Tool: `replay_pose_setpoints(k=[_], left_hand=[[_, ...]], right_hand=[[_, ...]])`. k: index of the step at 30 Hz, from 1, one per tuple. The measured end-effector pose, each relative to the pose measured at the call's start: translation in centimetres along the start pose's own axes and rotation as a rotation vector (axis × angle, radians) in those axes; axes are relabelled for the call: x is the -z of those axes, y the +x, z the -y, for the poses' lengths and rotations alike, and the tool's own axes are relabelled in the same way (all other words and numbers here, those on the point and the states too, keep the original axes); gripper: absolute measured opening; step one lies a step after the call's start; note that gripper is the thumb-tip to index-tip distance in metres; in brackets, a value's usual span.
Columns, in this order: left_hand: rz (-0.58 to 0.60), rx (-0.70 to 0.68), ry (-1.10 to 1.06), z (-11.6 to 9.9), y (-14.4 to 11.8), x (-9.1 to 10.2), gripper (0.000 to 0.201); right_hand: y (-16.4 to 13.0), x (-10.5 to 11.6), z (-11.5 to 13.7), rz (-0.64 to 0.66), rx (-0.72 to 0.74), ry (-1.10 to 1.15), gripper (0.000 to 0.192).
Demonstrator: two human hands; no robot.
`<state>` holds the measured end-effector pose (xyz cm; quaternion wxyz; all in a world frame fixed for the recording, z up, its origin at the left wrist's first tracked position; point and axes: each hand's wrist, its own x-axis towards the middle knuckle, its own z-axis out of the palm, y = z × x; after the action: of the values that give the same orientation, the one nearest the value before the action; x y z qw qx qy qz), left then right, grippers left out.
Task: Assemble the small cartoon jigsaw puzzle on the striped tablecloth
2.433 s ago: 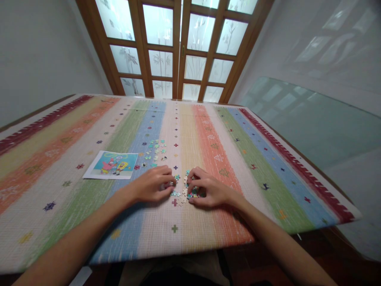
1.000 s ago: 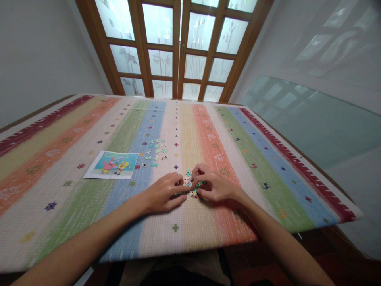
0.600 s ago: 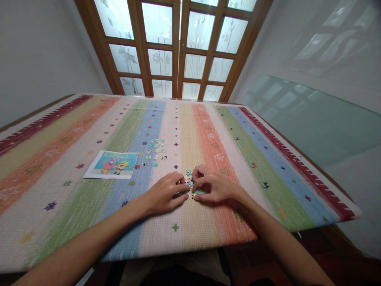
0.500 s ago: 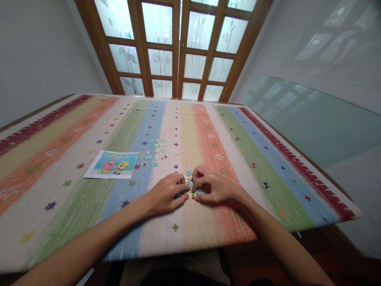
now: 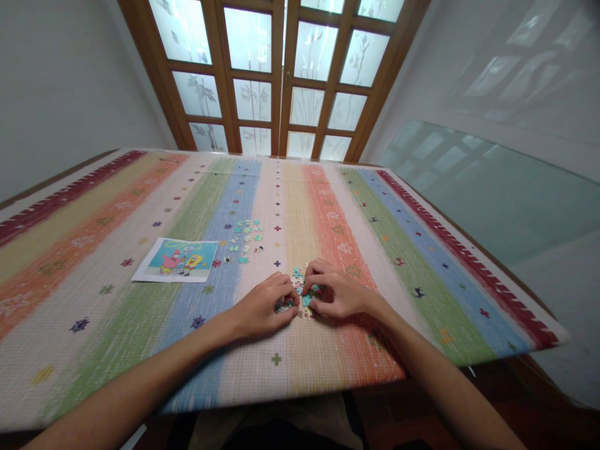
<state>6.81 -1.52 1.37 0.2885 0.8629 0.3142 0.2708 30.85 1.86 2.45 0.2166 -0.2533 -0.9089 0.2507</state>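
Observation:
A small pile of jigsaw puzzle pieces (image 5: 299, 274) lies on the striped tablecloth, between my two hands. My left hand (image 5: 265, 304) rests at the pile's left side, its fingers and thumb curled round several pieces. From the right, my right hand (image 5: 341, 292) reaches in, with thumb and fingertips pinching a teal puzzle piece (image 5: 307, 300). More colourful pieces show under its curved fingers. Beyond my left hand, several loose pieces (image 5: 246, 230) are spread out, mostly teal and pale green.
A printed cartoon picture (image 5: 180, 259) lies flat to the left of the spread pieces. The striped tablecloth (image 5: 328, 356) covers the wide table, whose near edge is just in front of my body. Wooden doors with frosted panes (image 5: 252, 94) stand behind the far edge.
A teal piece now shows between my right thumb and fingertips, where mixed pieces showed before. More pieces are visible inside my left hand's curled fingers. Both hands stay in nearly the same place.

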Motion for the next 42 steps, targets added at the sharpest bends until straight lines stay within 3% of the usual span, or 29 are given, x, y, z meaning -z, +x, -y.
replay_pose_setpoints(k=[6, 10, 14, 20, 29, 42], left_hand=[[-0.055, -0.052, 0.003, 0.8, 0.2, 2.7, 0.008], [-0.202, -0.026, 0.195, 2.9, -0.3, 5.7, 0.011], [-0.224, -0.036, 0.329, 5.2, -0.8, 7.1, 0.013], [-0.118, -0.051, 0.418, 6.1, -0.9, 6.8, 0.015], [-0.079, -0.021, 0.535, 6.8, -1.0, 6.8, 0.023], [-0.138, 0.010, 0.589, 6.1, -0.9, 7.0, 0.025]], right_hand=[[0.0, 0.0, 0.1, 0.028, -0.027, -0.015, 0.017], [0.0, -0.1, 0.1, 0.021, -0.029, 0.008, 0.016], [0.0, -0.2, 0.0, 0.037, -0.050, 0.004, 0.014], [0.0, -0.1, 0.0, 0.054, -0.048, 0.000, 0.013], [0.0, 0.0, 0.1, 0.067, -0.041, 0.007, 0.016], [-0.1, 0.0, 0.0, 0.097, -0.065, 0.033, 0.019]])
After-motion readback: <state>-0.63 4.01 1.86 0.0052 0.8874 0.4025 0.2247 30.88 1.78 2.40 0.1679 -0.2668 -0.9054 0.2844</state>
